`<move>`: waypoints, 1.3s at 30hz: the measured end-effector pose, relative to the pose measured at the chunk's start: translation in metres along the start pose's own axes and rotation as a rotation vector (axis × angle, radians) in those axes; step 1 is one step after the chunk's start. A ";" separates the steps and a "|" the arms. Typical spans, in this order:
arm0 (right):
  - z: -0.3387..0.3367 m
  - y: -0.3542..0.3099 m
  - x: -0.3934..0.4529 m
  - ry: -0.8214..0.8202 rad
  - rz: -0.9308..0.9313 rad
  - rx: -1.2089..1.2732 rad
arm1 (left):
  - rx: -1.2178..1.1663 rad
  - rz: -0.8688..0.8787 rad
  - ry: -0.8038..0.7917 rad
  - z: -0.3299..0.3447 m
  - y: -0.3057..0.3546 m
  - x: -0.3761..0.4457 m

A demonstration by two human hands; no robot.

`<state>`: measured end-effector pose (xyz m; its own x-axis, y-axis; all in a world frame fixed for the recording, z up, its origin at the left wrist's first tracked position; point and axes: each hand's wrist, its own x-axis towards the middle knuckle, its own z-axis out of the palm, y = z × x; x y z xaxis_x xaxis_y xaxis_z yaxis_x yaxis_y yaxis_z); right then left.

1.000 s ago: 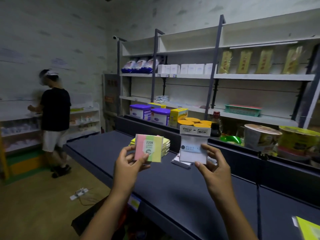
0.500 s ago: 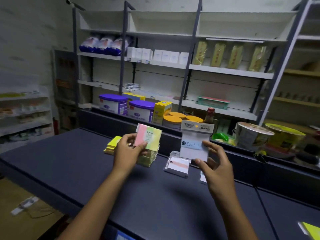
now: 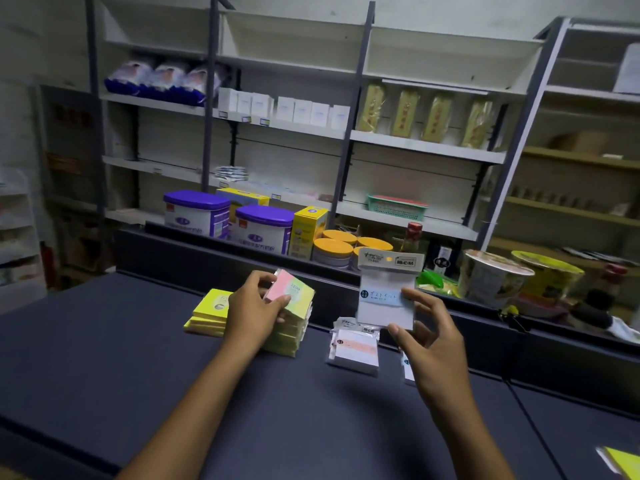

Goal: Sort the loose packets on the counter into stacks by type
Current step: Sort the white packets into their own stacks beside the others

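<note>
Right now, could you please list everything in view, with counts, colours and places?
Pastel packet: one, pink and green, in the left hand, over the taller stack.
Yellow-green stacks: two, on the dark counter, side by side.
White carded packet: one, white with a blue label, held up in the right hand.
White packets lying flat: at least two, counter below the right hand; one is mostly hidden.
Purple-lidded tubs: two, behind the counter.
Yellow boxes: two, beside the tubs.
Orange-lidded jars: several, right of the boxes.
Noodle bowls: two, far right.
Green basket: one, lower shelf.
Left hand: grip on the pastel packet.
Right hand: pinching the white carded packet.
</note>
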<state>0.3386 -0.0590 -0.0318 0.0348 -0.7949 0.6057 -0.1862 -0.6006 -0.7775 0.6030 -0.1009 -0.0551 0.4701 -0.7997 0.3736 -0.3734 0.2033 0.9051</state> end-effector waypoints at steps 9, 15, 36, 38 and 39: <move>-0.006 0.001 0.002 0.032 0.011 -0.010 | 0.815 0.038 -0.014 -0.001 0.017 -0.006; -0.023 0.004 0.002 0.059 0.025 -0.064 | 0.864 0.088 -0.017 0.000 0.027 -0.009; -0.089 0.062 -0.003 0.027 0.427 -0.168 | 0.681 0.625 -0.212 0.080 0.024 -0.065; -0.084 0.062 -0.002 0.000 0.475 -0.197 | 0.667 0.615 -0.219 0.077 0.021 -0.065; -0.083 0.062 -0.003 -0.008 0.490 -0.204 | 0.653 0.608 -0.217 0.076 0.020 -0.065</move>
<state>0.2458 -0.0873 -0.0680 -0.0969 -0.9794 0.1773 -0.3700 -0.1300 -0.9199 0.5047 -0.0879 -0.0771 -0.0910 -0.7612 0.6420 -0.9160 0.3169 0.2459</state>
